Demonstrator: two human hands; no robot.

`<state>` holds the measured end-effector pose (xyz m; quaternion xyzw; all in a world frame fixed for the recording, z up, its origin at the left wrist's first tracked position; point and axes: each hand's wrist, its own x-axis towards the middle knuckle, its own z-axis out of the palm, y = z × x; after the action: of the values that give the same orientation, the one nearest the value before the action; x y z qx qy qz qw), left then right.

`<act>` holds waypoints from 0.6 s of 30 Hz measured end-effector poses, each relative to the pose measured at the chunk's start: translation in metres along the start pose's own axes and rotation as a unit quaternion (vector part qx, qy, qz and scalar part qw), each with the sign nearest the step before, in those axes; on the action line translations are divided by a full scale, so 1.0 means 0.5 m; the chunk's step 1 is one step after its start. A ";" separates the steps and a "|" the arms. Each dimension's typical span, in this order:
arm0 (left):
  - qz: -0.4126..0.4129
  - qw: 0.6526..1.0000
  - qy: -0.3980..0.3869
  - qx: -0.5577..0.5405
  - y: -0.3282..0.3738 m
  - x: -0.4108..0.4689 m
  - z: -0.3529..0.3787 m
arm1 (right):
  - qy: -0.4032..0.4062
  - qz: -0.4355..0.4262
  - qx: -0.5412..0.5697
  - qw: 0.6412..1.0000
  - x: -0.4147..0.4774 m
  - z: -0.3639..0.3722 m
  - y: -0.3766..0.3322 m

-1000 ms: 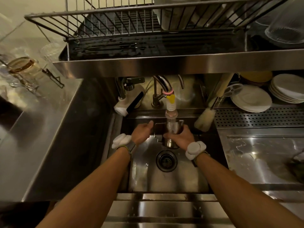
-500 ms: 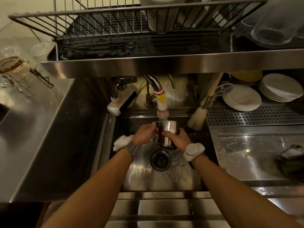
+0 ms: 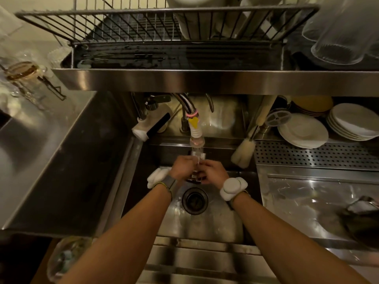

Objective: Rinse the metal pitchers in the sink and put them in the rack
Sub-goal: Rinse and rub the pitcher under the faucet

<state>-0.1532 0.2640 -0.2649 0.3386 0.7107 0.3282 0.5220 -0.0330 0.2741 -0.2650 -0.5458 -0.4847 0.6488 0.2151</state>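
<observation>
We stood in dim, yellowish light before a stainless steel counter (image 3: 307, 193) with a perforated drain strip (image 3: 315, 154), a steel shelf (image 3: 205, 80) running overhead, stacked white plates (image 3: 352, 124) beneath it and a pale wall (image 3: 37, 3) behind.

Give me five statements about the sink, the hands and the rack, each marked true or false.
1. Both hands, left hand and right hand, hold the metal pitcher under the faucet nozzle. True.
2. The pitcher sits in the wire rack. False: it is over the sink.
3. White plates are stacked right of the faucet. True.
4. The brush lies across the drain. False: it leans at the sink's back right corner.
5. Both wrists are bare. False: each wears a white device.
</observation>
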 end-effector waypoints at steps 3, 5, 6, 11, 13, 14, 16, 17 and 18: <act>0.021 0.998 0.006 0.053 0.001 -0.006 -0.013 | -0.016 -0.008 0.010 1.000 0.008 0.016 -0.004; 0.049 0.988 0.016 0.146 0.002 -0.008 -0.031 | -0.024 0.005 0.012 1.000 0.011 0.018 0.002; 0.056 0.983 0.017 0.174 0.002 -0.010 -0.042 | -0.023 0.020 0.027 0.999 0.012 0.019 0.007; 0.042 0.965 0.042 0.256 -0.015 0.002 -0.097 | 0.011 0.043 0.061 0.997 0.029 0.033 0.012; 0.025 0.968 0.048 0.243 -0.021 0.007 -0.109 | 0.045 0.022 0.085 0.995 0.032 0.046 0.012; 0.021 0.969 0.046 0.240 -0.022 0.011 -0.112 | 0.057 0.021 0.095 0.994 0.035 0.049 0.016; 0.023 0.970 0.034 0.241 -0.021 0.014 -0.112 | 0.057 0.026 0.084 0.994 0.036 0.043 0.032; 0.027 0.970 0.028 0.239 -0.019 0.017 -0.112 | 0.048 0.028 0.065 0.996 0.033 0.035 0.038; 0.028 0.971 0.021 0.235 -0.017 0.021 -0.110 | 0.047 0.027 0.048 0.997 0.032 0.026 0.043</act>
<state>-0.2098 0.2618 -0.2643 0.4644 0.7690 0.1737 0.4035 -0.0446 0.2727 -0.2925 -0.5773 -0.4276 0.6507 0.2460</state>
